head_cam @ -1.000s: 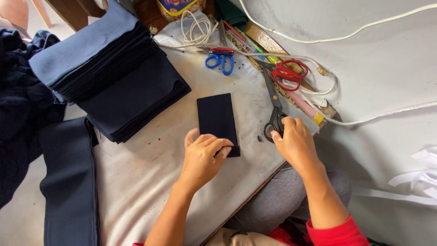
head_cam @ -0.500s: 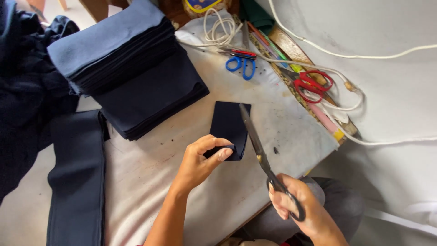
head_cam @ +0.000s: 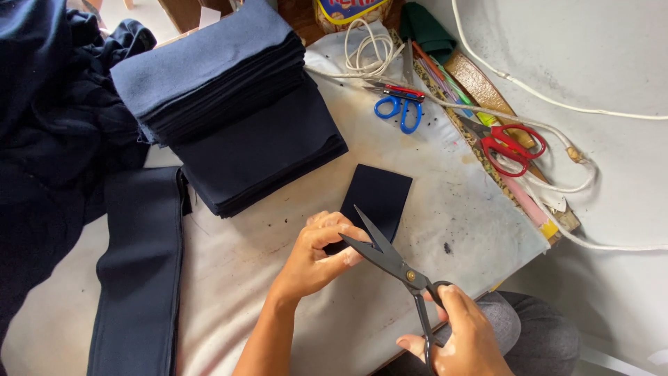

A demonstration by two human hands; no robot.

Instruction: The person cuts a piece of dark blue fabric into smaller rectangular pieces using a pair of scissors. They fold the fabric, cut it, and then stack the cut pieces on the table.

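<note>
Fabric piece point(head_cam: 379, 198) pinched by left hand point(head_cam: 316, 254); right hand point(head_cam: 459, 338) grips opened black scissors point(head_cam: 390, 261).

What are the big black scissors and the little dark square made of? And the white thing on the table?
The black scissors look like metal: dark matte blades with a brass-coloured screw at the pivot. The dark square seems to be soft woven cloth, navy and dull, lying flat like the fabric stack behind it. The table cover looks like thin white cloth or plastic sheet; which one is hard to tell.

A sewing workshop: stacked cut navy fabric point(head_cam: 229, 104), several scissors point(head_cam: 398, 108) on a worktable point(head_cam: 459, 202).
</note>
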